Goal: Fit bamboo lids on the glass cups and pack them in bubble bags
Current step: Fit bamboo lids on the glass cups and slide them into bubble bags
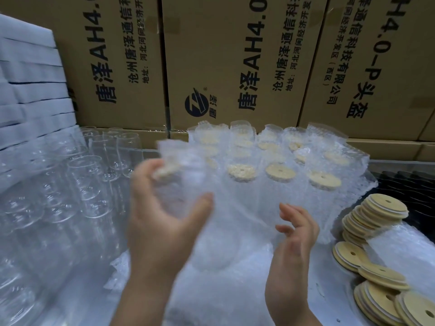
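Two bare hands were raised over the near middle of the worktop. The left hand gripped a bagged cup, thumb on its right side and fingers curled round its left, holding it tilted above the surface. The cup was blurred, but a bamboo lid showed through the bubble wrap at its top, by the fingertips. The right hand held nothing, its fingers loosely spread just beside the bag's lower right side; whether it touched the wrap could not be told.

At the near right corner lay loose lids in slumped, overlapping stacks, with flat bubble bags next to them by the right edge. Along the left edge stood bare glass cups, crowded together. Beyond the hands, packed cups stood upright in rows towards the far edge, each lidded inside its bag. A black tray sat at the far right. White foam sheets were piled at the far left, and printed cardboard boxes formed a wall behind everything.
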